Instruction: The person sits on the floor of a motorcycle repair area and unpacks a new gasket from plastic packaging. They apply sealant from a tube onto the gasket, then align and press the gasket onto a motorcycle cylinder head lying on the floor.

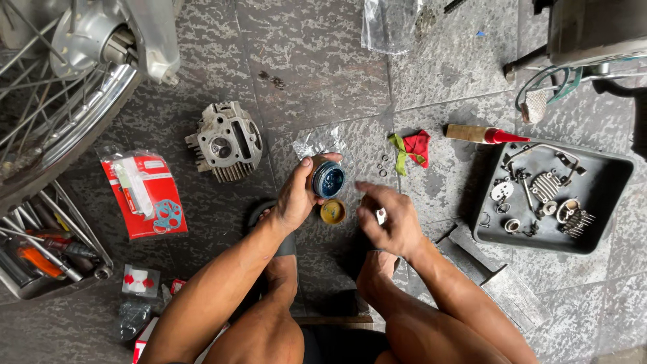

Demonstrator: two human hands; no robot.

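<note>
The left hand is curled around a small round tin, thumb on its upper rim and fingers wrapped behind, so the open top with its dark blue paste faces the camera. The tin is held up off the floor, over the middle of the tiled area. Just below it, on the floor, lies the tin's yellowish lid.

The right hand hovers just beside the tin, apart from it, with its fingers loosely bent; a small silver part shows between thumb and fingers, but whether it is pinched firmly cannot be told.

Behind the tin a crumpled clear wrapper lies on the floor, and next to that a red and green rag with a few small rings beside it. Further right lies a tube with a red nozzle, and by the floor's right edge sits a dark tray holding springs, washers and other small metal pieces. To the left of the hands rests a finned engine head, then a red packet of gaskets. A spoked wheel fills the upper left corner, and a rack of tools sits at the left edge.
</note>
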